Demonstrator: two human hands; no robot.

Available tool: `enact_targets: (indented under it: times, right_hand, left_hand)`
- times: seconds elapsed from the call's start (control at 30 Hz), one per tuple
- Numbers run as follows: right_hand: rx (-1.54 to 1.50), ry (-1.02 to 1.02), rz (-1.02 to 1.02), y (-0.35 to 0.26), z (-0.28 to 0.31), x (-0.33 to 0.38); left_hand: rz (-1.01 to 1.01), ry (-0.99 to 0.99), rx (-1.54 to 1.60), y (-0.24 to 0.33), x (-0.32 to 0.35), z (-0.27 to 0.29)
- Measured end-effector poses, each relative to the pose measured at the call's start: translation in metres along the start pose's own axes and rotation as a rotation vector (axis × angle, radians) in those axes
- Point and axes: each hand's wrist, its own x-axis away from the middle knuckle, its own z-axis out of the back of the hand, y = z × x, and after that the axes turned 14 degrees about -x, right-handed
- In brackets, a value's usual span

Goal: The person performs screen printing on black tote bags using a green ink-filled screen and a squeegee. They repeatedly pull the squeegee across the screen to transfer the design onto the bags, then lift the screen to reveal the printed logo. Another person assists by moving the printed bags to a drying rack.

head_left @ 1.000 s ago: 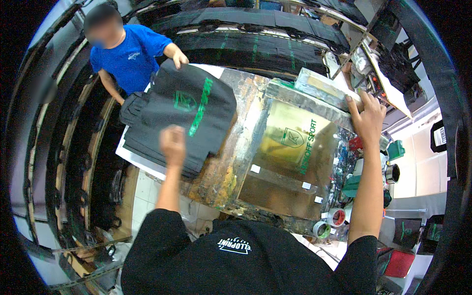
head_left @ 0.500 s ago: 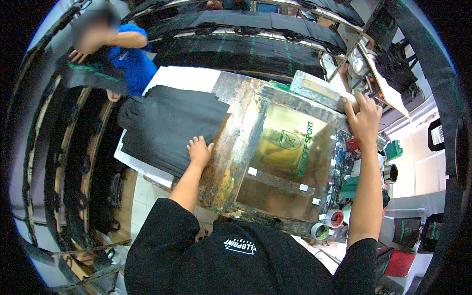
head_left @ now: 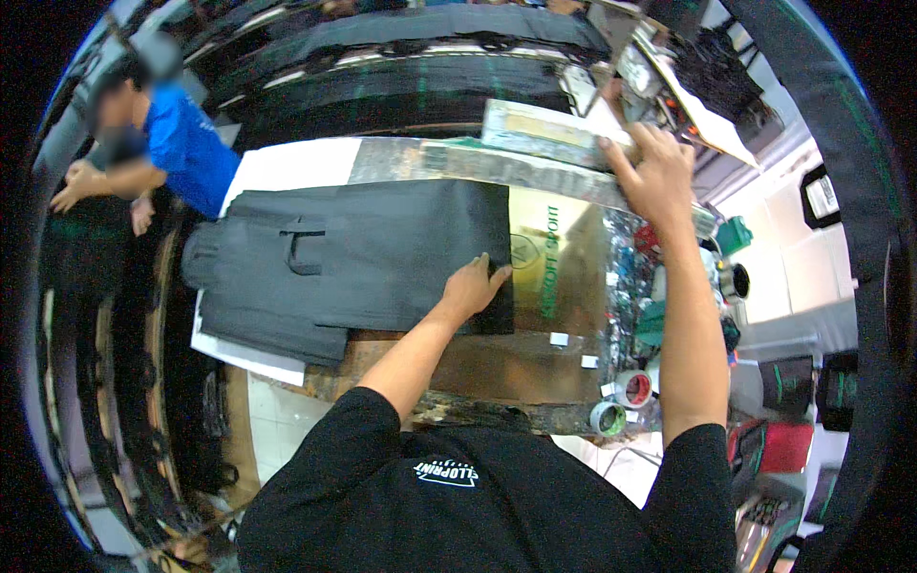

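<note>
My left hand [head_left: 473, 286] lies on a black flat bag [head_left: 411, 239] near its right edge, fingers spread and slightly blurred. The bag has a cut-out handle loop at its left and stretches over part of a screen printing frame [head_left: 468, 371], covering some of the yellowish panel [head_left: 576, 229] with its green print. My right hand [head_left: 659, 172] is closed around the frame's far right corner, thumb toward me. Beside that thumb a long, paint-smeared squeegee [head_left: 544, 132] rests along the far bar; the fingertips behind are partly hidden.
A stack of black bags [head_left: 258, 325] lies on a white board at the left. Tape rolls [head_left: 607, 418] sit by the near right corner. Paint containers [head_left: 734, 235] stand to the right. A person in blue [head_left: 191, 143] works at the far left, near racks of black bags.
My left hand has moved right, and the black bag has slid with it across the frame, off the stack. My right hand remains at the frame's far right corner. The other person has shifted left.
</note>
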Motion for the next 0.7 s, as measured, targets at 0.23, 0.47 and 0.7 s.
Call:
enact_targets:
  times: [0.23,0.47,0.7]
  right_hand:
    - [0.005,0.004,-0.012,0.003,0.0,0.004]
    - [0.015,0.046,0.015,0.01,-0.002,0.004]
    - [0.019,0.024,-0.017,0.01,-0.003,0.003]
  left_hand:
    - [-0.321,-0.149,-0.451,0.003,0.083,-0.046]
    - [-0.502,-0.185,-0.478,0.058,0.026,-0.075]
    - [-0.547,-0.036,-0.379,0.086,0.048,-0.107]
